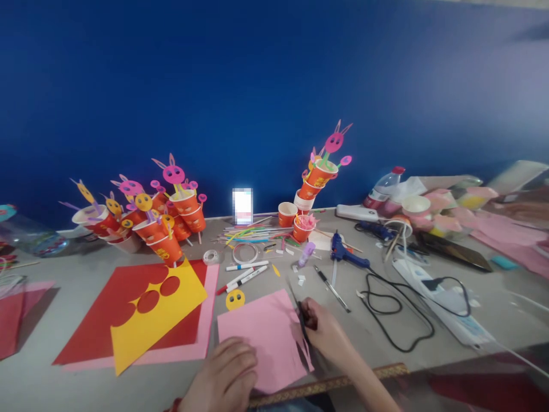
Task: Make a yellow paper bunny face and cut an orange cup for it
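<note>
A sheet of pink paper [261, 335] lies at the table's front edge, its right side cut into ragged narrow strips. My left hand [229, 372] rests on the sheet's lower left, fingers laid over it. Closed around dark-handled scissors [302, 316], my right hand [319, 329] is at the sheet's right edge; the thin blades point away from me and are blurred. Just beyond the sheet is a yellow paper smiley face [235, 299]. Markers [246, 278] and a black pen [332, 289] lie farther back.
Yellow paper with round cutouts [158, 312] covers red paper [98, 320] at left. Decorated orange cups [163, 243] stand along the blue wall. On the right are a blue glue gun [347, 252], a looped black cable [386, 312] and a white power strip [441, 306].
</note>
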A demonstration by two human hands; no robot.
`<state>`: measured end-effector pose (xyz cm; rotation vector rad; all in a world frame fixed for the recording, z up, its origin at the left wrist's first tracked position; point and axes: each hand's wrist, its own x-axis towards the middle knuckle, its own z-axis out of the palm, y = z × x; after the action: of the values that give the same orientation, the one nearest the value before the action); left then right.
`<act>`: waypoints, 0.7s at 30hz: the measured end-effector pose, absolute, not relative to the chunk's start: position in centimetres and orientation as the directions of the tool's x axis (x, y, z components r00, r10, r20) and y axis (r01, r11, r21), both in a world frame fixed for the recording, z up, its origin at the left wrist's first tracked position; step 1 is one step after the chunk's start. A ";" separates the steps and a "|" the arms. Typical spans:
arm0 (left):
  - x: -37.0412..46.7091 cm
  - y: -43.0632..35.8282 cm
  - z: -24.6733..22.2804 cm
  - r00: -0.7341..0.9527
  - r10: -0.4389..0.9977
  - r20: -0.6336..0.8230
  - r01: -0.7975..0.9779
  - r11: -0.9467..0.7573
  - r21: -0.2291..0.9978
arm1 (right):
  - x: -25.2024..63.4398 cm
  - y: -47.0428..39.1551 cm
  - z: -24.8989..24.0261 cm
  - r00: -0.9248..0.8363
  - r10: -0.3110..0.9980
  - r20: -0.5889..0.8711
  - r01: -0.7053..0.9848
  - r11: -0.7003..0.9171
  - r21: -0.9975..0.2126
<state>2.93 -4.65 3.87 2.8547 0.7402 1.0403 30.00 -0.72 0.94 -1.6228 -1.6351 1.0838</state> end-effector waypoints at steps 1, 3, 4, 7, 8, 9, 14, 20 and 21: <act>3.1 -4.9 3.3 0.673 0.456 0.583 0.435 -0.881 0.187 | 30.5 -0.8 1.0 -0.073 0.990 -0.116 0.632 -0.044 -0.773; 3.1 -5.3 1.9 0.678 0.497 0.542 0.462 -0.861 0.211 | 31.5 -0.8 1.3 -0.069 0.995 -0.070 0.783 0.010 -0.622; 3.1 -5.4 1.2 0.684 0.512 0.519 0.477 -0.853 0.212 | 32.0 -0.8 1.5 -0.071 0.996 -0.048 0.823 0.031 -0.567; 2.7 -5.7 0.0 0.712 0.572 0.408 0.555 -0.814 0.171 | 33.2 -0.5 1.7 -0.034 0.999 -0.038 0.914 0.016 -0.405; 2.6 -5.6 -0.1 0.726 0.583 0.366 0.571 -0.807 0.153 | 33.5 -0.4 1.8 -0.007 0.999 -0.044 0.936 -0.009 -0.351; 2.5 -5.5 -0.2 0.739 0.586 0.332 0.576 -0.805 0.139 | 33.7 -0.3 1.8 0.019 0.999 -0.050 0.952 -0.034 -0.305; 2.1 -4.2 0.8 0.736 0.619 0.274 0.615 -0.781 0.113 | 33.6 0.6 2.0 0.018 1.000 -0.025 0.983 -0.022 -0.181; 2.4 -4.0 1.5 0.771 0.590 0.241 0.591 -0.803 0.078 | 33.7 1.5 2.5 -0.090 0.995 -0.036 0.980 0.082 -0.179; 2.4 -4.3 1.3 0.777 0.579 0.248 0.579 -0.811 0.078 | 33.9 1.6 2.6 -0.111 0.993 -0.048 0.975 0.099 -0.198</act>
<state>2.44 -4.27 1.26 2.9634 0.9659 0.4122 33.90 1.59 2.59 -2.0267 -2.2549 0.2746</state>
